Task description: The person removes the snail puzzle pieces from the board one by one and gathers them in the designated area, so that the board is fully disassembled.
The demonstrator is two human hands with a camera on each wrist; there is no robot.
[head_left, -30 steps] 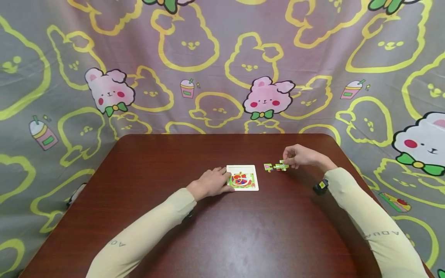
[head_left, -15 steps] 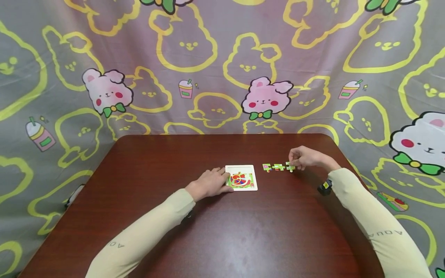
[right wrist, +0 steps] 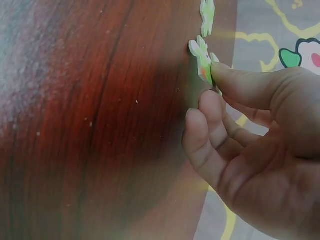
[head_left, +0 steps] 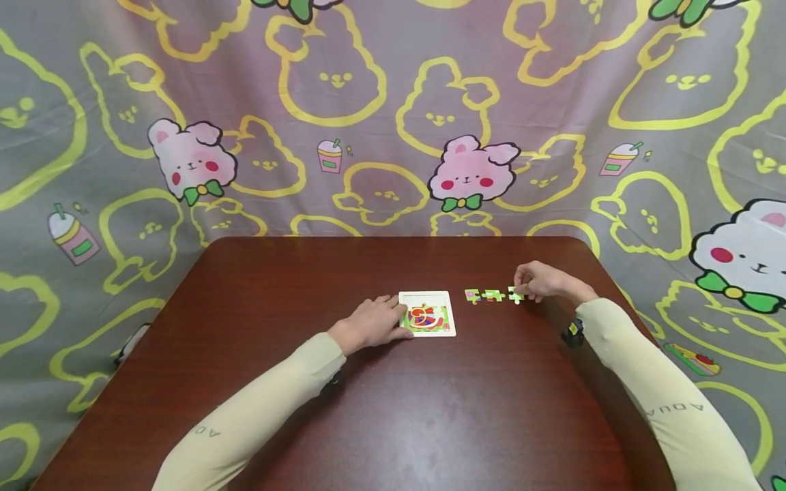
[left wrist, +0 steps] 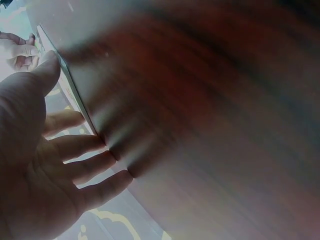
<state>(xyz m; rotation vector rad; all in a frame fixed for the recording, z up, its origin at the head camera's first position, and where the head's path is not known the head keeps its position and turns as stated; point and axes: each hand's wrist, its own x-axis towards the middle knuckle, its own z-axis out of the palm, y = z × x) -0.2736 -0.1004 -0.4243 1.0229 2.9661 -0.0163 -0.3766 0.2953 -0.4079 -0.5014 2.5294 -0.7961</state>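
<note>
A white square puzzle board (head_left: pixel 452 314) with a colourful picture lies flat on the table. My left hand (head_left: pixel 371 322) rests at its left side, thumb by the near corner; in the left wrist view the fingers of this hand (left wrist: pixel 55 165) are spread and fairly straight along the board's edge (left wrist: pixel 77 97). To the board's right, two green puzzle pieces, one with a pink flower (head_left: pixel 471 294) and another (head_left: pixel 492 295), lie in a row. At the row's right end my right hand (head_left: pixel 540 281) pinches a third green piece (head_left: pixel 514 295). The right wrist view shows the thumb of the right hand (right wrist: pixel 250 130) against that piece (right wrist: pixel 202 62).
The brown table (head_left: pixel 393 409) has a patterned curtain (head_left: pixel 381 88) hanging behind it and at both sides. A small dark device (head_left: pixel 573 333) is worn at the right wrist.
My right hand has moved right along with its piece, from beside the middle piece to the end of the row. The left hand and the board have stayed nearly still.
</note>
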